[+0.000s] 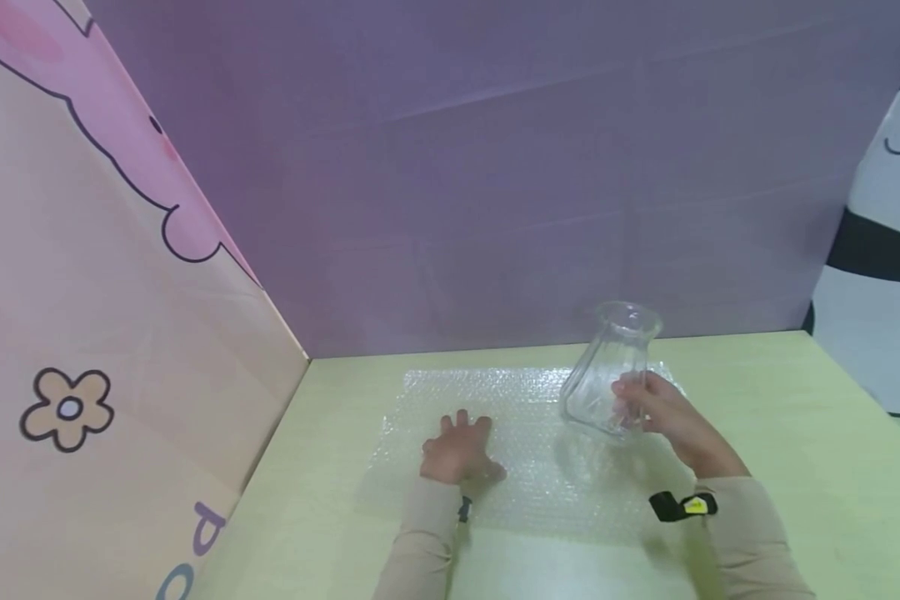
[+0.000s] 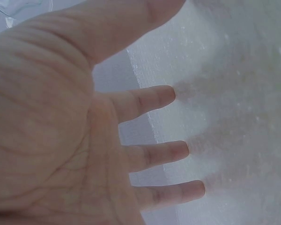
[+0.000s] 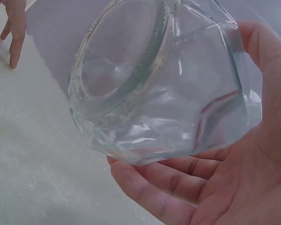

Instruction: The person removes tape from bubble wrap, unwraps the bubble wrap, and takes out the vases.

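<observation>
A clear glass vase (image 1: 598, 385) with a flared rim and faceted sides is held tilted by my right hand (image 1: 663, 417). In the right wrist view the thumb lies along one side of the vase (image 3: 173, 108) and the fingers curl round the other, with its round base toward the camera. Below it a sheet of bubble wrap (image 1: 532, 475) lies flat on the table. My left hand (image 1: 457, 450) is over the left part of the sheet, fingers spread. Seen from the left wrist, those fingers (image 2: 154, 152) are straight, their tips at the bubble wrap (image 2: 243, 122).
The pale yellow-green table (image 1: 330, 433) meets a purple backdrop (image 1: 495, 208) behind the sheet. A panel with a flower drawing (image 1: 67, 410) stands along the left edge, and a panda-printed panel (image 1: 885, 317) at the right.
</observation>
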A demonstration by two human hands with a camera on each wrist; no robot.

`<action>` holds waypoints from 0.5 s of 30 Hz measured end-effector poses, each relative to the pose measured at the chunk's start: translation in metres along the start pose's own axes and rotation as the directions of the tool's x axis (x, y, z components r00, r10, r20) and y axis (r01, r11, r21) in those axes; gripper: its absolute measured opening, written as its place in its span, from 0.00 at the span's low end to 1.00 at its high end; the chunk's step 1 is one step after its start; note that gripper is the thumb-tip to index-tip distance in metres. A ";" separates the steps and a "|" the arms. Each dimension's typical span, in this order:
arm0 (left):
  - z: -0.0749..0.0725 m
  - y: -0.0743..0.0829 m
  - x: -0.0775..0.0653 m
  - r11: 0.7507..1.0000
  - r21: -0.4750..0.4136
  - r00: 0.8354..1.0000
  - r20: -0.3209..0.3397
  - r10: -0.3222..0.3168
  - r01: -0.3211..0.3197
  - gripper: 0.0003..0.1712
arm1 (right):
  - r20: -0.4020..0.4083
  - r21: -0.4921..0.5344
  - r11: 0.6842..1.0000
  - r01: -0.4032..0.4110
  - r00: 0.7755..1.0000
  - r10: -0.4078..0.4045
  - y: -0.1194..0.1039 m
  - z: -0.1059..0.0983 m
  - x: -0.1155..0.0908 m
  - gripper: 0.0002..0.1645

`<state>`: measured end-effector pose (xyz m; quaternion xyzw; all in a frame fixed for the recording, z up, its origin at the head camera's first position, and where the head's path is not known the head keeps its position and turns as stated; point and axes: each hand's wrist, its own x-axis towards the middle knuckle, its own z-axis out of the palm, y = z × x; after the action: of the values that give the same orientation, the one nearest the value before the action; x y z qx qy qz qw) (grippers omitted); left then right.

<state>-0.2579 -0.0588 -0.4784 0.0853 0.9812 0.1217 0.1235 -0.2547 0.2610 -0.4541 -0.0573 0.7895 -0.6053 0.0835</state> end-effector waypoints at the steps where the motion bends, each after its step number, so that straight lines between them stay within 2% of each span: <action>1: 0.000 0.000 0.000 1.000 0.000 1.000 -0.001 0.001 -0.001 0.48 | 0.000 -0.004 1.000 -0.002 1.000 0.002 0.000 0.000 0.000 0.26; 6: -0.001 0.000 -0.001 1.000 -0.009 1.000 -0.002 0.002 -0.002 0.48 | -0.008 -0.011 1.000 -0.011 1.000 0.011 0.001 -0.002 0.001 0.26; 15: 0.000 0.000 0.000 1.000 -0.006 1.000 -0.003 0.002 -0.002 0.49 | -0.011 0.021 0.999 0.025 1.000 -0.025 0.002 -0.005 0.001 0.28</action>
<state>-0.2579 -0.0591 -0.4786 0.0855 0.9809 0.1249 0.1223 -0.2569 0.2663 -0.4550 -0.0628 0.7827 -0.6150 0.0721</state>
